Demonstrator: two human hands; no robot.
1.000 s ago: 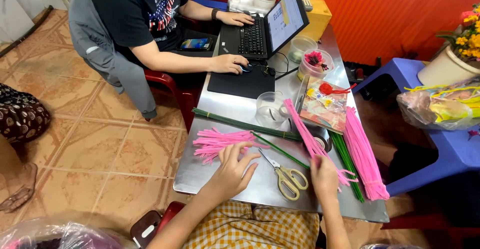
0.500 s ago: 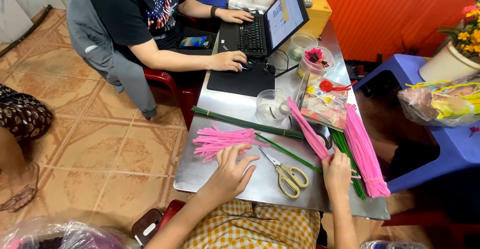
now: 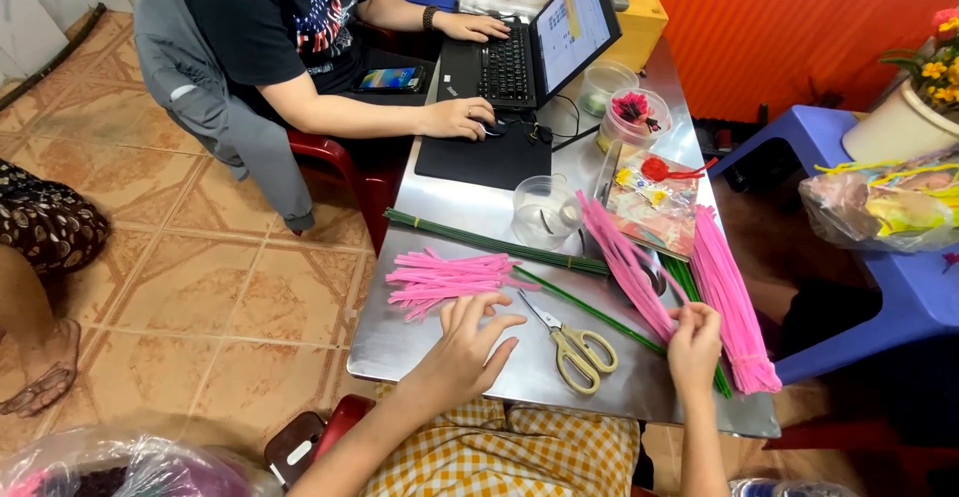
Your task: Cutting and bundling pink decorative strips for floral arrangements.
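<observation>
My left hand lies flat on the steel table with fingers spread, its tips touching a pile of short pink pipe cleaners. My right hand grips the near end of a bunch of long pink pipe cleaners that slants up and away to the left. Yellow-handled scissors lie between my hands. Green wire stems run across the table behind them.
A second bundle of long pink pipe cleaners lies at the right edge. A clear cup, plastic tubs, and a craft packet stand farther back. Another person types on a laptop. A blue stool carries bags.
My right hand has slid a little toward me and to the right along the long pink bunch, which now tilts lower. My left hand stays by the short pink pile.
</observation>
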